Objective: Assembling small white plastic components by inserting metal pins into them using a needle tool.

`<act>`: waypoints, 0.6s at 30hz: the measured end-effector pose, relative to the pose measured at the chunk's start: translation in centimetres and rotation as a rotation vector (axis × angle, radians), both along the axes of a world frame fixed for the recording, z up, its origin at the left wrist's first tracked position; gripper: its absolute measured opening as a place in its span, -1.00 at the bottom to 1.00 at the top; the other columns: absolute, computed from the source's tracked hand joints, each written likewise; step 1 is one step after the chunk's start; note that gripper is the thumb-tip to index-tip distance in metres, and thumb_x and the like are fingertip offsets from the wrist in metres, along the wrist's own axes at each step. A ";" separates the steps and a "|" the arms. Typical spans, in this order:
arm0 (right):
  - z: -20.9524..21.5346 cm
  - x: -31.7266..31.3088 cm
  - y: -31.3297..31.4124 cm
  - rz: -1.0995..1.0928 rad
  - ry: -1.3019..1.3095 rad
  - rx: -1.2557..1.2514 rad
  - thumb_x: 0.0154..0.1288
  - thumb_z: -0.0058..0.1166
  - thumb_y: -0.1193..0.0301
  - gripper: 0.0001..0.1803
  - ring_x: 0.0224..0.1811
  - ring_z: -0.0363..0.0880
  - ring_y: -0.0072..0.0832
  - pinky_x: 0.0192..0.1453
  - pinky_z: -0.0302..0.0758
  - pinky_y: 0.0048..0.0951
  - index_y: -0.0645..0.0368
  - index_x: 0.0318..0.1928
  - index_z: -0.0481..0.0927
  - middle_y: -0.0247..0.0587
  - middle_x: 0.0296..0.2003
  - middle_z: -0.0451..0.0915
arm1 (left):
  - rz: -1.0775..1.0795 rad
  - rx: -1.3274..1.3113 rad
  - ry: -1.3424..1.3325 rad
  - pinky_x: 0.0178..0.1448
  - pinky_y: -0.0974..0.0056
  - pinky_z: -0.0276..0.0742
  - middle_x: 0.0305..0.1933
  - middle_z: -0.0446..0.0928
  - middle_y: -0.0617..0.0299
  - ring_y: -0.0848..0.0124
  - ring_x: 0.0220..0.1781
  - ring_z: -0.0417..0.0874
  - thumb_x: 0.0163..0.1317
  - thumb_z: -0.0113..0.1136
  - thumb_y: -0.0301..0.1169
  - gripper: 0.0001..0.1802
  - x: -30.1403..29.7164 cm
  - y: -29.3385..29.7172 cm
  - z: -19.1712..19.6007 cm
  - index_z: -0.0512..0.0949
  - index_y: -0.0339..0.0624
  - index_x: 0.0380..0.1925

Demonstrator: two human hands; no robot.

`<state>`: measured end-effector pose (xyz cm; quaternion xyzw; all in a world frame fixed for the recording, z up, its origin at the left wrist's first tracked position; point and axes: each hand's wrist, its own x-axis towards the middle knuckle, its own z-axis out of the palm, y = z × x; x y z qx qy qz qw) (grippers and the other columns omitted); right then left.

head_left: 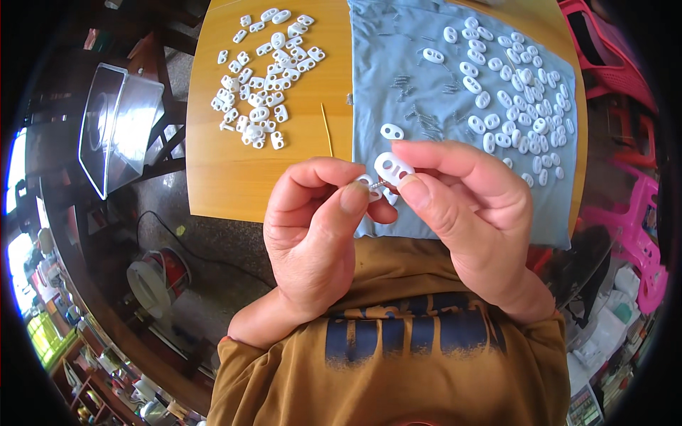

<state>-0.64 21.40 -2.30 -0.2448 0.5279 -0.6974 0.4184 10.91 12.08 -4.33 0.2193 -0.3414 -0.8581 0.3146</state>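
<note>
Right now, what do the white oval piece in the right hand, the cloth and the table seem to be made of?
Oval piece: probably hard plastic; smooth, evenly white. Blue cloth: matte fabric, judging by its soft wrinkles. Table: wood or wood-look laminate; yellowish, slightly shiny, with faint grain.

1. The wide head view looks down from above the shirt, nearest at six o'clock.
2. It faces the table toward twelve, left hand and right hand close, mid-view.
</note>
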 end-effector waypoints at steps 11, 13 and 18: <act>-0.9 0.2 -0.4 -0.049 0.578 0.005 0.22 0.01 0.66 -0.72 -0.20 0.50 -0.57 -0.13 0.44 -0.60 0.36 -0.03 0.50 -0.15 -0.18 0.53 | 0.002 0.034 0.001 -0.17 0.32 0.55 -0.26 0.56 0.08 0.38 -0.32 0.60 0.23 0.08 -0.56 -0.83 -0.1 -0.1 -0.2 0.42 -0.33 -0.18; -1.3 0.1 -0.6 -0.049 0.577 -0.026 0.23 0.01 0.66 -0.72 -0.22 0.50 -0.57 -0.16 0.46 -0.60 0.36 -0.03 0.49 -0.14 -0.19 0.52 | -0.002 0.034 0.006 -0.16 0.32 0.56 -0.25 0.56 0.07 0.38 -0.32 0.60 0.23 0.08 -0.56 -0.83 -0.2 -0.1 -0.2 0.42 -0.34 -0.18; -1.0 0.5 -0.5 -0.052 0.391 0.019 0.24 0.00 0.66 -0.73 -0.27 0.52 -0.59 -0.22 0.53 -0.61 0.38 -0.03 0.48 -0.13 -0.20 0.52 | -0.028 0.027 0.048 -0.14 0.32 0.57 -0.23 0.56 0.06 0.39 -0.29 0.60 0.24 0.08 -0.58 -0.82 -0.2 0.0 -0.5 0.40 -0.34 -0.16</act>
